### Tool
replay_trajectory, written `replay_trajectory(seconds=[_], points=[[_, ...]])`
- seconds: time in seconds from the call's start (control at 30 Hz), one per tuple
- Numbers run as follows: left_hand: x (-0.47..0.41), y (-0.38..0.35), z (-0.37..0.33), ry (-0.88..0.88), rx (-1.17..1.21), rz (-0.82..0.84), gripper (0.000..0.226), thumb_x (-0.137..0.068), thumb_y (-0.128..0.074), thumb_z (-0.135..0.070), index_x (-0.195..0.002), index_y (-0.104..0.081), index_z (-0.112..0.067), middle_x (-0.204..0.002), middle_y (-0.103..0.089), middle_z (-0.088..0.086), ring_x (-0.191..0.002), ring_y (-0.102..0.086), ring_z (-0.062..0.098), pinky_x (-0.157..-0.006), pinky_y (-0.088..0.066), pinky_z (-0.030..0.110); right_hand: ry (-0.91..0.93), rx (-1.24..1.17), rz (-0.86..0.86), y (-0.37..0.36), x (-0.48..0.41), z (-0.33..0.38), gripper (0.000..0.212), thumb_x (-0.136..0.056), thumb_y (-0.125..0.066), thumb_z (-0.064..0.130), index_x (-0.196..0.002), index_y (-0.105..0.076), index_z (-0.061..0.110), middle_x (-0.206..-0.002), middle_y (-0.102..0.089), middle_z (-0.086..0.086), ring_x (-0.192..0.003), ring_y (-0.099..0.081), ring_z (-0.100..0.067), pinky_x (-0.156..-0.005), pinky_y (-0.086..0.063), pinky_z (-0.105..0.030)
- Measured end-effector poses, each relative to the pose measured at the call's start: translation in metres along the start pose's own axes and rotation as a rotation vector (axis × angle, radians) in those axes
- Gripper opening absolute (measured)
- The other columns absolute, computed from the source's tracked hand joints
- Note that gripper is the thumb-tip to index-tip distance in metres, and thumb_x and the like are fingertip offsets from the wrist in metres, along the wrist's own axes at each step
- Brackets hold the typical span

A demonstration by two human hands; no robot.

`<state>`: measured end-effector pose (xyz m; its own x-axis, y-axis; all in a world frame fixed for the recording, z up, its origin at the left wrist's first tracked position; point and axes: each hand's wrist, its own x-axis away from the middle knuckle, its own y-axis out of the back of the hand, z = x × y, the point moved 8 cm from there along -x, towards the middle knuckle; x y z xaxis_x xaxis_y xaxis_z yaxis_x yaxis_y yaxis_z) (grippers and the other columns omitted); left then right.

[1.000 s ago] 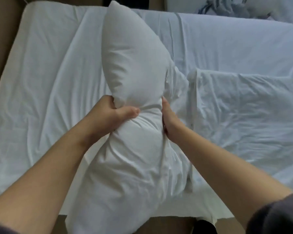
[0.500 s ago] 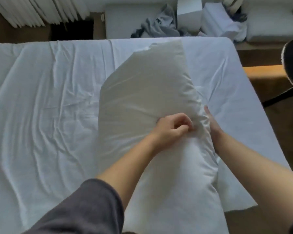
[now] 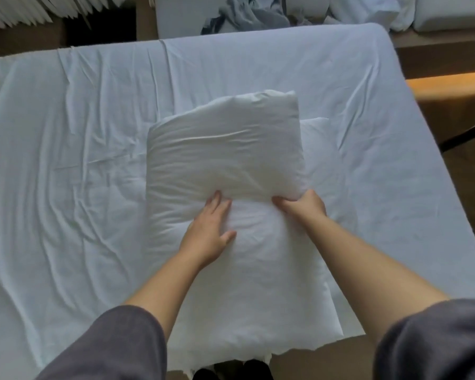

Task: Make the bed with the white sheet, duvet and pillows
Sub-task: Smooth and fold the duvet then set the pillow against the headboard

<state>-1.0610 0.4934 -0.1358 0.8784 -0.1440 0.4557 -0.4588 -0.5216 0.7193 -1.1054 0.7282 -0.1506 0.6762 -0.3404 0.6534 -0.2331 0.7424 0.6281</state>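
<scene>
1. Head view: half a second ago the pillow (image 3: 225, 149) stood tilted up off the bed; now it lies on the white sheet (image 3: 66, 160), and the left hand (image 3: 207, 237) has gone from a curled grip to lying flat.
2. The pillow lies lengthwise towards the person, right of the bed's middle. Its near end reaches the near edge of the bed (image 3: 412, 242), and its far half bulges up in a thick hump above a crease.
3. The left hand rests flat on the pillow just below that crease, fingers straight and close together, thumb spread out to the side.
4. The right hand (image 3: 303, 208) grips the pillow at the right end of the crease, fingers curled into the fabric and partly buried in it.
5. A flat white cloth (image 3: 317, 130) shows from under the pillow's right side, lying on the sheet.
6. The sheet covers the whole mattress and is heavily wrinkled, most of all on the left.
7. Grey sleeves (image 3: 115, 349) cover both upper arms; the forearms are bare.
8. Beyond the far edge of the bed lie a heap of grey cloth (image 3: 247, 15) and white slats (image 3: 25, 9); a wooden ledge (image 3: 447, 86) runs along the right.
</scene>
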Motion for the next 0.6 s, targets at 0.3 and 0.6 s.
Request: replay_trajectory(seconds=[0.3, 0.6], points=[[0.047, 0.061, 0.008, 0.193, 0.077, -0.278, 0.059, -0.101, -0.037, -0.039, -0.154, -0.016, -0.026, -0.163, -0.006, 0.000, -0.149, -0.006, 0.021, -0.118, -0.012, 0.049, 0.439, -0.399, 0.037, 0.051, 0.088, 0.104, 0.017, -0.071, -0.070, 0.031, -0.085, -0.073, 0.021, -0.086, -0.075, -0.004, -0.090, -0.071, -0.026, -0.080, -0.055, -0.043], [0.011, 0.030, -0.004, 0.436, 0.034, -0.268, 0.086, -0.086, -0.038, -0.073, -0.153, 0.002, -0.038, -0.162, 0.011, 0.000, -0.149, 0.003, 0.026, -0.113, -0.010, 0.064, 0.042, 0.157, -0.200, 0.216, -0.065, -0.027, 0.030, -0.092, -0.058, 0.030, -0.104, -0.069, 0.006, -0.110, -0.065, -0.025, -0.101, -0.060, -0.042, -0.078, -0.046, -0.041]])
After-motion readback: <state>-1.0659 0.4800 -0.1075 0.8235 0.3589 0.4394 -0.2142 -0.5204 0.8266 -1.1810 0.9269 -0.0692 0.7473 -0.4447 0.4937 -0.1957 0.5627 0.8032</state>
